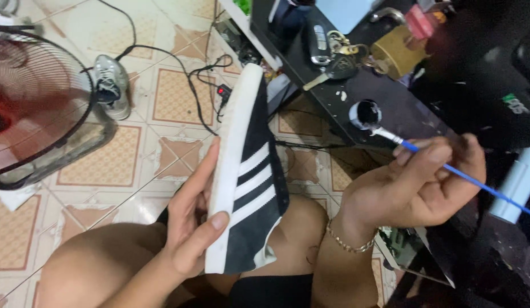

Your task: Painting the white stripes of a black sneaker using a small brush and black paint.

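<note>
At the far left a round wire-guard floor fan [37,108] stands on the patterned tile floor [114,162], and beyond it a grey lace-up sneaker [111,85] lies by a loose black cable [185,74].

The left hand [191,222] holds a dark navy suede sneaker with three white side stripes and a white rubber sole [248,177] above the person's bare knees, off the floor, toe pointing up and away. The thumb presses on the white sole edge near the heel and the fingers [203,171] wrap round the underside, so this hand is closed on the shoe. The sole edge looks mostly white along its length, with faint grey marks about the middle; whether fresh paint already lies on it cannot be told.

Just right of the toe, near the front edge of the black table [390,102], sits a small round open pot with white paint round its rim [365,113]. The right hand [413,182] pinches a thin blue-handled paintbrush [447,166] between thumb and fingers, and its white bristle tip rests at the pot's rim. The brush is being loaded, well apart from the shoe, so as I judge it the touching-up of the sole is still largely to do.

A bunch of keys with a black fob [333,51] and a brass padlock [396,51] lie toward the table's far edge.
</note>
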